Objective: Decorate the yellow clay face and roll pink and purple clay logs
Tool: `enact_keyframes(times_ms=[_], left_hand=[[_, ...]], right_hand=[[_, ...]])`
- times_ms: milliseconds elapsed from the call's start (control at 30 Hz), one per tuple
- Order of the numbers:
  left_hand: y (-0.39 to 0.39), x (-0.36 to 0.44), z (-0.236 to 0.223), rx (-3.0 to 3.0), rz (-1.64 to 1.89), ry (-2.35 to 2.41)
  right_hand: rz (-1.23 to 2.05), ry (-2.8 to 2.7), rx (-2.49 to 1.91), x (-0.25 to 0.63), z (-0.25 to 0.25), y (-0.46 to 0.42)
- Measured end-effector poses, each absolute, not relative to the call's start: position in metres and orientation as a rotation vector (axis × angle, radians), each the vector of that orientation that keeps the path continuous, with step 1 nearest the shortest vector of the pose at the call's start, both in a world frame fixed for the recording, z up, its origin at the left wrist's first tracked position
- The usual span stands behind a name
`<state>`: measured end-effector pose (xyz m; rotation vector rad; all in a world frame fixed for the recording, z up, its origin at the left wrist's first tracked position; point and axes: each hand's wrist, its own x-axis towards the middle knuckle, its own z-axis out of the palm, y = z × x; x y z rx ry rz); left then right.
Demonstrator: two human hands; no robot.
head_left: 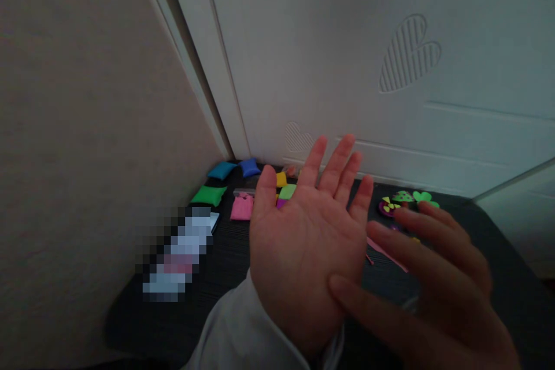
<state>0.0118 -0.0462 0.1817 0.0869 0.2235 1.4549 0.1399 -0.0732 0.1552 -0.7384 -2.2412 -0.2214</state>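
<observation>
My left hand (pixel 309 237) is raised over the dark table, palm up, with its fingers stretched out and nothing visible on it. A white sleeve covers that wrist. From the right comes my right hand (pixel 442 289), fingers apart and slightly bent, a little blurred. Its thumb tip overlaps the heel of my left palm; I cannot tell whether they touch. Behind the left hand lie a pink packet (pixel 241 207) and a light green and purple piece (pixel 286 195), partly hidden. A flat pink strip (pixel 388 254) shows between the two hands.
On the dark table (pixel 203 312) lie a green packet (pixel 208 195), two blue packets (pixel 222 170) and a pixelated flat object (pixel 182 257) at left. A purple round piece with yellow wedges (pixel 389 207) and green shapes (pixel 421 197) lie at right. A white panel (pixel 303 40) stands behind.
</observation>
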Motion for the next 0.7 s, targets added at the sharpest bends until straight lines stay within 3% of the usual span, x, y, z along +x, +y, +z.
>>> enact_keyframes(times_ms=[700], left_hand=[[-0.045, 0.014, 0.175, 0.208, 1.397, 0.208]], right_hand=[[-0.240, -2.106, -0.810, 0.129, 0.152, -0.075]])
